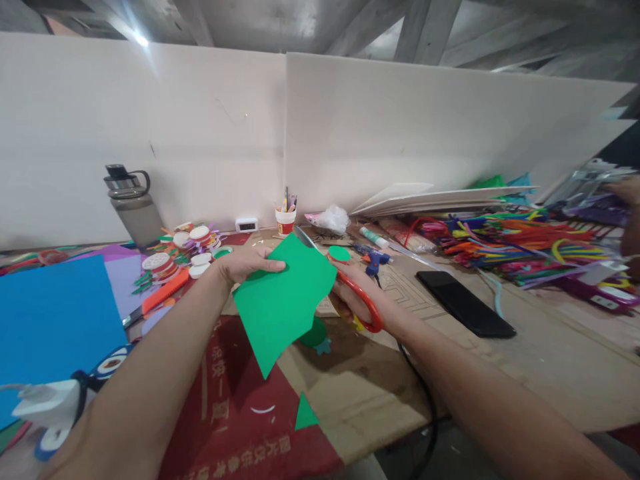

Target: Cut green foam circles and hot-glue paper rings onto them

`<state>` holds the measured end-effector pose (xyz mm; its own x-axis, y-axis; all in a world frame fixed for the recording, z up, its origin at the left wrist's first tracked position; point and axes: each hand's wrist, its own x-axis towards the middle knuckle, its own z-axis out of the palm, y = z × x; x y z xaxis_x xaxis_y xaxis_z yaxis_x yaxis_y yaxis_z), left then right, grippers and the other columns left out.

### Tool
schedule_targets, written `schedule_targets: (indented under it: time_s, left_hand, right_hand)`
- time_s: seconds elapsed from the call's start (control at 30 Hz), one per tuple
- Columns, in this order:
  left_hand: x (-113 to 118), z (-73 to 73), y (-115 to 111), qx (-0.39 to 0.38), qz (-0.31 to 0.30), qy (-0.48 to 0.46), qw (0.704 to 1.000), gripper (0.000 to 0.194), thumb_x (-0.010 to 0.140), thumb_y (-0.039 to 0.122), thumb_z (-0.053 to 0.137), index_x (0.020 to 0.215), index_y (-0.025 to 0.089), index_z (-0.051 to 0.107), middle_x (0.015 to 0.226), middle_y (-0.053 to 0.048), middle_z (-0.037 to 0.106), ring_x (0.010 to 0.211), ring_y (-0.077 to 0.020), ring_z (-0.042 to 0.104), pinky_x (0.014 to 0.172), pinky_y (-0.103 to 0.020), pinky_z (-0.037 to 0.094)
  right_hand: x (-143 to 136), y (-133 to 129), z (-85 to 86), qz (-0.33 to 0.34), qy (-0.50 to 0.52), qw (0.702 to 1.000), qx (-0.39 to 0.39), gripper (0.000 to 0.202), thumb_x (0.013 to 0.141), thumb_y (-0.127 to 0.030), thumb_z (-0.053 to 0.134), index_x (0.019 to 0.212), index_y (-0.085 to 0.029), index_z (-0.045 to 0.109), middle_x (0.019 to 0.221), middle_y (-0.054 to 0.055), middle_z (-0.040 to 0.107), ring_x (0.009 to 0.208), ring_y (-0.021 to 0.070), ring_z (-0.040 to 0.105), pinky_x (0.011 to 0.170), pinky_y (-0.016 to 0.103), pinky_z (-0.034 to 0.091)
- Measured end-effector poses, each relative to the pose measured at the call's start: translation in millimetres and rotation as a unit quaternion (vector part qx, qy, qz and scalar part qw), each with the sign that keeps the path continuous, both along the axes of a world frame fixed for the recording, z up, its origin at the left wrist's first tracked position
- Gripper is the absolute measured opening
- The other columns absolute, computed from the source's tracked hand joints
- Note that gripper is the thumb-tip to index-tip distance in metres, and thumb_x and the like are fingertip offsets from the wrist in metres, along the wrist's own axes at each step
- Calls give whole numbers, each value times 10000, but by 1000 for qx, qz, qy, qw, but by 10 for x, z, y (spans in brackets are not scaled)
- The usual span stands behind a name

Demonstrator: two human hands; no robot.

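Note:
My left hand (pixel 253 263) pinches the upper left part of a green sheet (pixel 286 297), thumb on top. The sheet's right side has curved cut-outs and it tapers to a point at the bottom. My right hand (pixel 350 293) is wrapped round the red-handled scissors (pixel 361 297); their blades show just behind the sheet's top edge, partly hidden by it. Beneath the sheet lie a dark green disc (pixel 315 333) and a small teal shape (pixel 324 345). A green triangular scrap (pixel 305 413) rests on the red printed cardboard (pixel 235 400) in front.
A bottle (pixel 133 207), an orange utility knife (pixel 163 292) and several paper-cup pieces (pixel 160 265) are on the left, beside a blue sheet (pixel 55 313). A glue gun (pixel 373 260), a phone (pixel 463 302) and many colourful pipe cleaners (pixel 515 240) lie rightward. A pencil cup (pixel 285 220) stands behind.

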<state>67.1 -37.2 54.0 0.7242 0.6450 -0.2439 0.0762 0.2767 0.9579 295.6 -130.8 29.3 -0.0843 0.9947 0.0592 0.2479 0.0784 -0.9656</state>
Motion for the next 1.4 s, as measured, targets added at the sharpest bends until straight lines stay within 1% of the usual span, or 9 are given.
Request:
schedule_targets:
  time_s: [0.07, 0.13, 0.27, 0.33, 0.4, 0.53, 0.83, 1.0, 1.4]
  left_hand:
    - [5, 25, 56, 8, 73, -60, 996, 370, 645, 273, 795, 967, 115, 708, 939, -170, 738, 847, -307, 708, 792, -420, 562]
    - [29, 80, 122, 29, 180, -141, 973, 324, 717, 292, 740, 983, 112, 694, 927, -160, 740, 868, -298, 707, 815, -425, 562]
    - [81, 207, 241, 80, 395, -292, 867, 232, 807, 269, 656, 997, 137, 677, 908, -105, 749, 907, -242, 703, 882, -402, 546]
    - [98, 243, 273, 99, 466, -329, 816, 196, 803, 216, 661, 989, 157, 674, 898, -78, 752, 913, -223, 702, 894, -395, 542]
    - [117, 257, 279, 115, 504, -340, 785, 197, 786, 189, 679, 981, 164, 673, 896, -69, 751, 909, -212, 702, 899, -394, 539]
    - [184, 256, 241, 139, 518, -340, 772, 211, 765, 211, 709, 969, 167, 679, 914, -72, 750, 915, -206, 699, 923, -405, 524]
    - [304, 218, 176, 167, 461, -344, 801, 119, 783, 177, 679, 901, 173, 697, 939, -58, 750, 1033, -208, 661, 969, -373, 498]
    - [332, 200, 145, 150, 443, -328, 821, 87, 791, 198, 672, 867, 157, 688, 935, -74, 748, 1023, -221, 664, 953, -381, 510]
    - [374, 175, 135, 160, 437, -314, 828, 117, 806, 188, 652, 908, 150, 695, 982, -88, 741, 1066, -224, 645, 968, -373, 494]
  right_hand:
    - [12, 23, -2, 24, 8, 1000, 12, 179, 806, -354, 553, 708, -232, 466, 432, -71, 456, 309, 96, 419, 305, 207, 315]
    - [30, 51, -7, 31, 34, 999, 21, 184, 833, -374, 516, 738, -241, 431, 463, -75, 437, 318, 93, 401, 309, 211, 317]
    - [64, 110, -48, 50, 70, 994, 59, 241, 813, -445, 585, 849, -251, 445, 566, -76, 429, 408, 83, 415, 390, 210, 359]
    - [71, 133, -80, 63, 68, 992, 84, 279, 827, -501, 569, 903, -259, 455, 617, -68, 441, 442, 81, 426, 417, 211, 367]
    - [72, 141, -99, 71, 72, 991, 84, 311, 843, -554, 526, 894, -256, 453, 635, -61, 446, 444, 81, 426, 413, 214, 362]
    - [66, 113, -64, 75, 74, 991, 81, 362, 841, -595, 503, 823, -239, 438, 621, -58, 442, 435, 82, 434, 404, 218, 371]
    - [62, 83, -9, 31, 103, 992, 71, 373, 829, -601, 494, 878, -237, 435, 638, -65, 458, 431, 81, 445, 381, 211, 365]
    - [63, 87, -16, 20, 106, 993, 56, 389, 820, -617, 491, 873, -237, 426, 636, -68, 451, 419, 74, 427, 364, 197, 350]
    - [32, 67, -6, 2, 144, 989, 27, 372, 819, -590, 512, 851, -236, 405, 600, -77, 427, 397, 62, 385, 338, 178, 332]
